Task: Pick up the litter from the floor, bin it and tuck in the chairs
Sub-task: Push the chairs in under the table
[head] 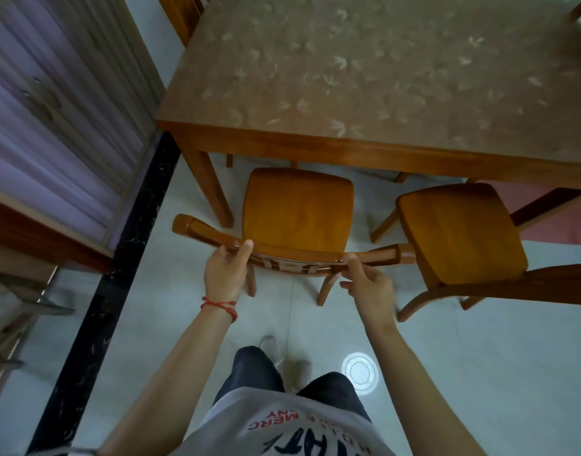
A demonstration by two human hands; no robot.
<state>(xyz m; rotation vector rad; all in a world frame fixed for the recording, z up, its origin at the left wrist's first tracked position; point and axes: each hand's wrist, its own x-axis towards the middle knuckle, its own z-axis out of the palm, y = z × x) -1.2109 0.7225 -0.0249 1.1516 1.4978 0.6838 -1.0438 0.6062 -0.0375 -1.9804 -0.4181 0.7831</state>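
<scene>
At the table edge: left hand and right hand both grip the top rail of the chair, seat front just under the tabletop; second chair beside it

We see a chair of orange-brown varnished wood with a smooth, faintly glossy curved back rail, and a seat that looks like padded matt leatherette. A second wooden chair of the same orange finish shows a smooth seat. The brown wooden table has a satiny top patterned with pale leaf shapes. The pale tiled floor is polished and reflective. A thin red cord bracelet looks like braided thread. The grey printed T-shirt is matt cloth.
</scene>
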